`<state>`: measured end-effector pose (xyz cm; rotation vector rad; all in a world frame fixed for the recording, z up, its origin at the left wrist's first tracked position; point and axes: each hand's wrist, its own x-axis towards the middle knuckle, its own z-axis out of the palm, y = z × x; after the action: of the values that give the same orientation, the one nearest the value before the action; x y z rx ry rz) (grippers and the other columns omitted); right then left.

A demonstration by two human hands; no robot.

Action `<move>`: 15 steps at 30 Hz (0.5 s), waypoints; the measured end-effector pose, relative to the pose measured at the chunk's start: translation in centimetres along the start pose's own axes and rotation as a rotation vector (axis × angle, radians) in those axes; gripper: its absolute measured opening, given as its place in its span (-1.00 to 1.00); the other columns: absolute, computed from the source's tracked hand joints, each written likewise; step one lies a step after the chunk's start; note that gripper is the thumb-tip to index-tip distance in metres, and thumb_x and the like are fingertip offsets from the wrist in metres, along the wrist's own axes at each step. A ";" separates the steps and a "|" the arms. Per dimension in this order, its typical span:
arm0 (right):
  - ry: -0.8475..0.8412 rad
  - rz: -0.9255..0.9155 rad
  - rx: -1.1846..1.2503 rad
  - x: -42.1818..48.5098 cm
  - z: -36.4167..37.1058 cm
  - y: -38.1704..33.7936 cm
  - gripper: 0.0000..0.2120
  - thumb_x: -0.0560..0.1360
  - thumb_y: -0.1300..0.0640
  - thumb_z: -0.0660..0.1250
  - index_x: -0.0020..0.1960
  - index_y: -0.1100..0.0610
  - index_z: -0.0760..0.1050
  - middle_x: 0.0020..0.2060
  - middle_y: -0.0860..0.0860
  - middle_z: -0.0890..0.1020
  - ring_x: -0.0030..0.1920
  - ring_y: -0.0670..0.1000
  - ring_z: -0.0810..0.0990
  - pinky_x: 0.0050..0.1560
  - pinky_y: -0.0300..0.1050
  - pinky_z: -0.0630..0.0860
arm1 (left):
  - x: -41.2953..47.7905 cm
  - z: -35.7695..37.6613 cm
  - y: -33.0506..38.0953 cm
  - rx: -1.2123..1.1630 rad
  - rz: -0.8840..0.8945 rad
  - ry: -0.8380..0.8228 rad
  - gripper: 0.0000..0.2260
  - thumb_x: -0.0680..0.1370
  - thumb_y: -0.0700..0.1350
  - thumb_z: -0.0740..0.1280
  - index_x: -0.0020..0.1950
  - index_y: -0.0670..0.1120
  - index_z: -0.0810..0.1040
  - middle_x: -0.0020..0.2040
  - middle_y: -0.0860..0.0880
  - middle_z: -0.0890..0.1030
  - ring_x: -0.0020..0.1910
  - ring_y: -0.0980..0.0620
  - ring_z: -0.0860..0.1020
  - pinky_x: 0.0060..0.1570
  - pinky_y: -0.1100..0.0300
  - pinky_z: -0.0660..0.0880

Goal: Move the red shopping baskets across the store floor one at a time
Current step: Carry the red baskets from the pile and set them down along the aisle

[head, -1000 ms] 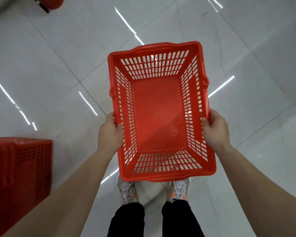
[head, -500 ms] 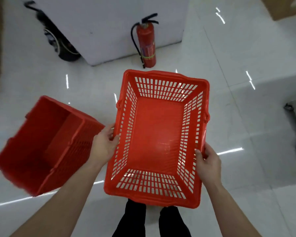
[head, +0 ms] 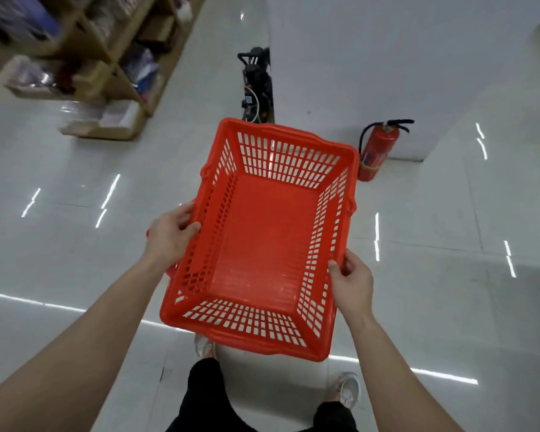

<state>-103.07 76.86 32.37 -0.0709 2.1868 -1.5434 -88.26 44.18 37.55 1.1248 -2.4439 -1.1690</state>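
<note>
**Red plastic basket (head: 264, 244) held over glossy white floor (head: 434, 291)**

We carry it in the air before us, open side up, long axis pointing away and slightly right. It is rectangular, with slotted lattice walls and a smooth solid base. Our left hand (head: 169, 236) grips the left rim, our right hand (head: 353, 279) the right rim.

glossy white tiled floor (head: 75, 260), streaked with strip-light reflections. standing directly on it: a red fire extinguisher (head: 376, 151) at the foot of a white pillar (head: 387, 57); a black machine (head: 256, 85) against the pillar's left side; wooden shelving (head: 113, 67), upper left; two grey shoes (head: 349, 391), bottom centre.
</note>
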 end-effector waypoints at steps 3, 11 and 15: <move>0.011 0.016 0.008 -1.0 7.1 -1.8 -0.87 0.60 0.05 0.34 0.07 -0.18 0.57 -0.10 -0.24 0.71 -0.12 -0.14 0.72 -0.06 -0.03 0.68 | 4.4 -4.9 -4.3 0.005 0.011 -0.051 -0.61 0.56 -0.16 0.39 0.34 0.15 0.53 -0.04 0.26 0.66 -0.13 0.40 0.60 -0.17 0.43 0.50; 0.171 0.157 0.076 -1.1 23.8 -3.3 -0.88 0.59 0.09 0.35 0.06 -0.09 0.62 -0.12 -0.14 0.73 -0.13 -0.06 0.73 -0.08 0.09 0.68 | 18.0 -10.8 -13.4 0.059 0.057 -0.192 -0.62 0.56 -0.07 0.39 0.35 0.21 0.49 0.09 0.20 0.65 -0.13 0.40 0.57 -0.13 0.33 0.51; 0.256 0.187 0.068 0.3 29.7 -1.6 -0.83 0.55 0.14 0.39 0.03 -0.13 0.62 -0.14 -0.16 0.72 -0.13 -0.09 0.72 -0.10 0.02 0.68 | 23.8 -9.8 -17.1 0.032 0.054 -0.224 -0.64 0.56 -0.13 0.39 0.33 0.12 0.56 0.08 0.16 0.64 0.00 0.24 0.59 0.09 0.21 0.48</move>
<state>-91.94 50.07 25.88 0.3617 2.2540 -1.5896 -90.59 14.77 28.32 0.9770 -2.6488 -1.3077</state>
